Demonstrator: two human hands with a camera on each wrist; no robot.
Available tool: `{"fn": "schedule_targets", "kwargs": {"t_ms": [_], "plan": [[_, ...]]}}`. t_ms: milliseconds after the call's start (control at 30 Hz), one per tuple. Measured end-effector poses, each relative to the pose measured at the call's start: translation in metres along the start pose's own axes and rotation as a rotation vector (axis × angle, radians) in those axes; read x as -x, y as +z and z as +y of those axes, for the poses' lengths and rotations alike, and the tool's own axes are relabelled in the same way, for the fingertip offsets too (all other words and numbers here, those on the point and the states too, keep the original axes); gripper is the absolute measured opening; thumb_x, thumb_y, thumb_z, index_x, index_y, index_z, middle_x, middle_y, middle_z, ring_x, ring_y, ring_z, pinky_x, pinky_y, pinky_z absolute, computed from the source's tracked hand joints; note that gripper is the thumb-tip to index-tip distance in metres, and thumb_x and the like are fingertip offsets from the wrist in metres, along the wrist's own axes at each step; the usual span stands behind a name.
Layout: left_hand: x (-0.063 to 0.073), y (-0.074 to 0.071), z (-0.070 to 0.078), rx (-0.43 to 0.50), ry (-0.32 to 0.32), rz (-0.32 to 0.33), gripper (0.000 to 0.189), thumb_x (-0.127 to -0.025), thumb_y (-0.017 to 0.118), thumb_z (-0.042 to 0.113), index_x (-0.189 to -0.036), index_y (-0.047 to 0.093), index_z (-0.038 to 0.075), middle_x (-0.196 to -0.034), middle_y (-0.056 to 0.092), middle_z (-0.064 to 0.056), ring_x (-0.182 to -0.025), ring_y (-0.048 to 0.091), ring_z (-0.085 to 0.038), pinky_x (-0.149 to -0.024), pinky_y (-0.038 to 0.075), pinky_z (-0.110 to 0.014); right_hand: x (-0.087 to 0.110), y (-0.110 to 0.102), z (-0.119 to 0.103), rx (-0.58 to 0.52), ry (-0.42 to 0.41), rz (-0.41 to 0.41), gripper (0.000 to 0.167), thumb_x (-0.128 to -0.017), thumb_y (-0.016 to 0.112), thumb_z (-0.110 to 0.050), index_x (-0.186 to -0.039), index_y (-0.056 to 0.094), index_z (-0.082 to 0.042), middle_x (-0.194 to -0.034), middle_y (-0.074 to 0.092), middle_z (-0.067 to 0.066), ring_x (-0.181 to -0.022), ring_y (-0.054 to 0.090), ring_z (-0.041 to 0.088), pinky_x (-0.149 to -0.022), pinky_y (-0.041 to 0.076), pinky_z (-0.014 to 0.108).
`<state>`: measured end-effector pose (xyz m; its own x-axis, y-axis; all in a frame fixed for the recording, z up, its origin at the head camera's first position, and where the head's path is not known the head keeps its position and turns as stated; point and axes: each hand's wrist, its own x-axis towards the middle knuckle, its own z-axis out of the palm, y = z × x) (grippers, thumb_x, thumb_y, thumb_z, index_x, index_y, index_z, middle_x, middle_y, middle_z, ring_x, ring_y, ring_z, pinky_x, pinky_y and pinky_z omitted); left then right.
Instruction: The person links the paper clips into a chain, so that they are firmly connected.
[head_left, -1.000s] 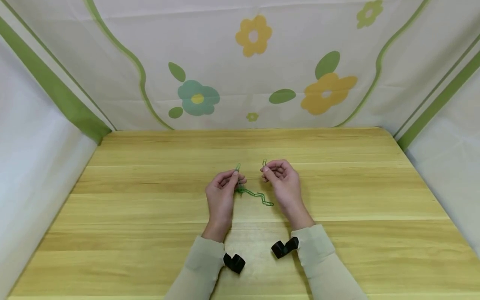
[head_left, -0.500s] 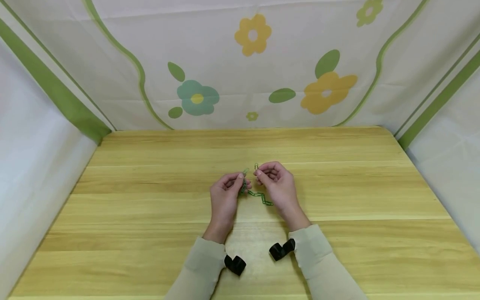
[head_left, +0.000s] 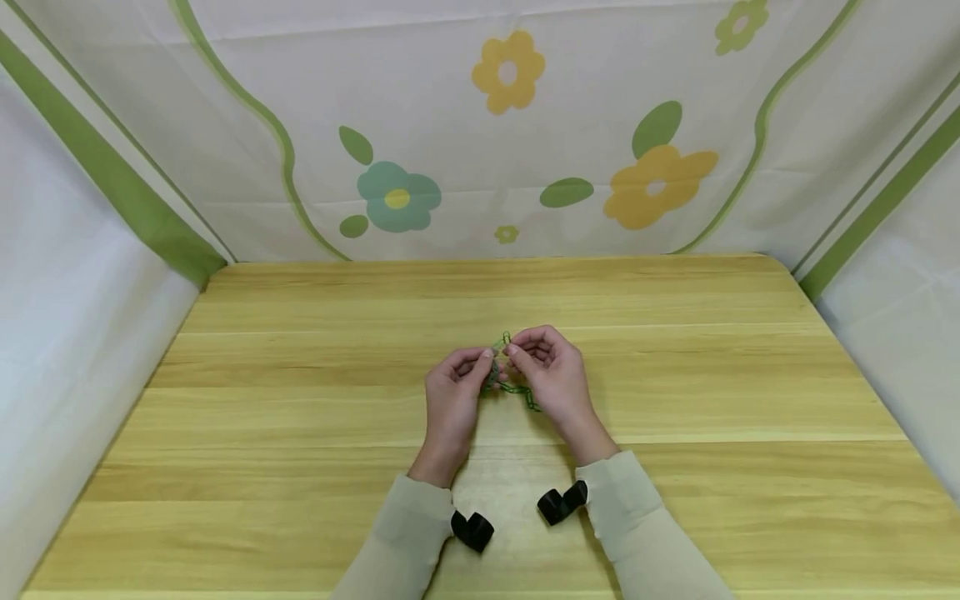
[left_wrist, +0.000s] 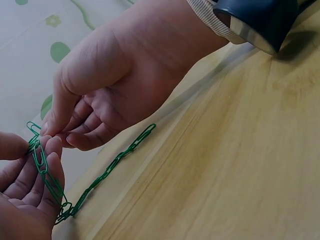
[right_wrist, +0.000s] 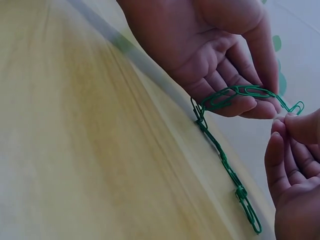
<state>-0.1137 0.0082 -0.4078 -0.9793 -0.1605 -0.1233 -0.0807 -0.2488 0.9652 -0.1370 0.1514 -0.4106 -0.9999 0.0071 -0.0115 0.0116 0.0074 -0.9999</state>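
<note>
My left hand (head_left: 454, 396) pinches the end link of a chain of linked green paper clips (right_wrist: 222, 152) between thumb and fingers. Part of the chain hangs over its fingers, and the rest trails down onto the table, clearest in the right wrist view. My right hand (head_left: 558, 383) pinches a single green paper clip (right_wrist: 300, 107) at its tip. That clip meets the chain's end link between the two hands; whether they are hooked together I cannot tell. In the left wrist view the clip (left_wrist: 33, 127) pokes up above the right fingertips.
The wooden table (head_left: 262, 400) spreads out around both hands. A white fabric backdrop with printed flowers (head_left: 508, 73) stands behind it, with white side panels at left and right. Black wrist cameras (head_left: 472, 532) sit at both cuffs.
My right hand has moved left with its paper clip, and my left hand has shifted slightly right with the chain. The clip and the chain's end link, apart earlier, now meet.
</note>
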Motion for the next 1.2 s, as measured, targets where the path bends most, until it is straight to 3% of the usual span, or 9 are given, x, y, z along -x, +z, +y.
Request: {"fn": "schedule_targets", "kwargs": {"t_ms": [567, 800, 1067, 1200], "plan": [[0.0, 0.0, 0.002, 0.011, -0.046, 0.005, 0.018, -0.105, 0.071, 0.01, -0.113, 0.076, -0.005, -0.096, 0.077, -0.019, -0.075, 0.075, -0.015, -0.071, 0.062, -0.023, 0.001, 0.001, 0.0, 0.078, -0.014, -0.008, 0.011, -0.103, 0.072, -0.004, -0.113, 0.069, -0.003, -0.108, 0.073, 0.013, -0.095, 0.072, 0.021, -0.082, 0.063, 0.023], [-0.001, -0.002, 0.002, 0.03, -0.067, 0.016, 0.019, -0.106, 0.07, 0.012, -0.115, 0.075, -0.004, -0.095, 0.078, -0.016, -0.077, 0.076, -0.016, -0.072, 0.063, -0.025, 0.001, 0.002, 0.001, 0.133, -0.033, -0.008, 0.011, -0.103, 0.072, -0.004, -0.113, 0.069, -0.002, -0.108, 0.073, 0.013, -0.093, 0.069, 0.016, -0.081, 0.059, 0.02], [-0.001, -0.003, 0.003, 0.023, -0.05, 0.033, 0.018, -0.106, 0.07, 0.012, -0.115, 0.074, -0.002, -0.093, 0.077, -0.01, -0.08, 0.076, -0.019, -0.074, 0.063, -0.025, 0.0, -0.002, 0.003, 0.208, -0.016, -0.046, 0.01, -0.103, 0.073, -0.009, -0.112, 0.071, -0.005, -0.11, 0.074, 0.012, -0.096, 0.068, 0.017, -0.083, 0.058, 0.022], [-0.001, -0.003, 0.003, 0.029, -0.038, 0.034, 0.017, -0.106, 0.071, 0.013, -0.113, 0.074, -0.003, -0.093, 0.078, -0.011, -0.08, 0.076, -0.017, -0.075, 0.064, -0.025, -0.002, -0.008, 0.004, 0.191, -0.006, -0.075, 0.011, -0.103, 0.073, -0.009, -0.112, 0.071, -0.005, -0.112, 0.075, 0.013, -0.101, 0.07, 0.016, -0.087, 0.059, 0.021]]}}
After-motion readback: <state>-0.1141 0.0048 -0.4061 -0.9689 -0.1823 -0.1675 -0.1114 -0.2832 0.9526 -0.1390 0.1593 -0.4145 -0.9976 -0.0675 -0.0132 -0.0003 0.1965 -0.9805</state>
